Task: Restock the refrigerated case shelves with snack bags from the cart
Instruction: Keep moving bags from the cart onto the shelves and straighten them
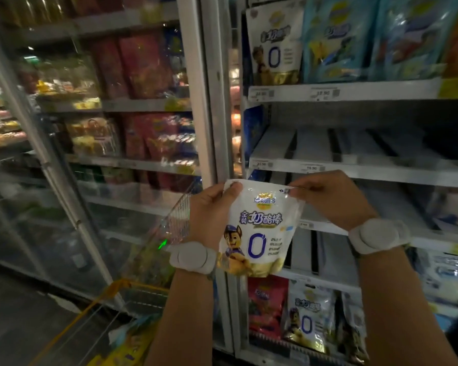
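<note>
I hold a white snack bag (259, 228) with a cartoon dog and a big blue zero upright in front of the open refrigerated case. My left hand (209, 210) grips its upper left corner, thumb on the front. My right hand (331, 196) pinches the top right edge. Behind the bag runs a bare white shelf (354, 165) with dividers and price tags. A matching white bag (275, 46) stands on the shelf above. The cart (103, 320) with yellow rails sits at lower left, with bags inside.
The open glass door (72, 180) swings out on the left, over the cart. The case frame post (209, 101) stands just left of the bag. Blue bags (336, 40) fill the top shelf. Red and white bags (288, 313) stand on the bottom shelf.
</note>
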The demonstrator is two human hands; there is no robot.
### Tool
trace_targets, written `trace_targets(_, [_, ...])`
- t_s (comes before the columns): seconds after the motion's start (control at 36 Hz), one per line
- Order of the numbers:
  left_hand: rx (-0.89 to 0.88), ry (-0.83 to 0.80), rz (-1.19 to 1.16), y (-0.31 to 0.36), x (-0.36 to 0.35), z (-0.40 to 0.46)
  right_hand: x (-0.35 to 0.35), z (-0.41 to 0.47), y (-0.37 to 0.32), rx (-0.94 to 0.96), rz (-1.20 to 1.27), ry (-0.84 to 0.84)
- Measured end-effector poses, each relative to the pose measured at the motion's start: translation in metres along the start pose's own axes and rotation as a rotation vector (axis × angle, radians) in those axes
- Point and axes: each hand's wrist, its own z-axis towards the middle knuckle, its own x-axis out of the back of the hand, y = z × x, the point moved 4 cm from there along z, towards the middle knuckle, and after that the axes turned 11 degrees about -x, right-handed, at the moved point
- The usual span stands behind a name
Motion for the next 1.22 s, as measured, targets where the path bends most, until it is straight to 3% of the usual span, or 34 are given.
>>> trace_targets(0.19, [0.020,-0.023,-0.148,-0.007,-0.041,0.011,0.042,0.014,0.006,0.001,-0.031,0.017])
trace_targets(0.75, [0.005,-0.038,-0.197,-0.021,-0.119,0.043,0.106,0.066,0.041,0.024,-0.281,-0.025])
trace_targets(1.0, [-0.001,-0.024,-0.236,-0.039,-0.135,0.059,0.114,0.087,0.052,-0.023,-0.182,-0.080])
trace_targets(1.22, [0.032,-0.020,-0.287,-0.057,-0.155,0.087,0.117,0.128,0.056,-0.007,-0.429,-0.161])
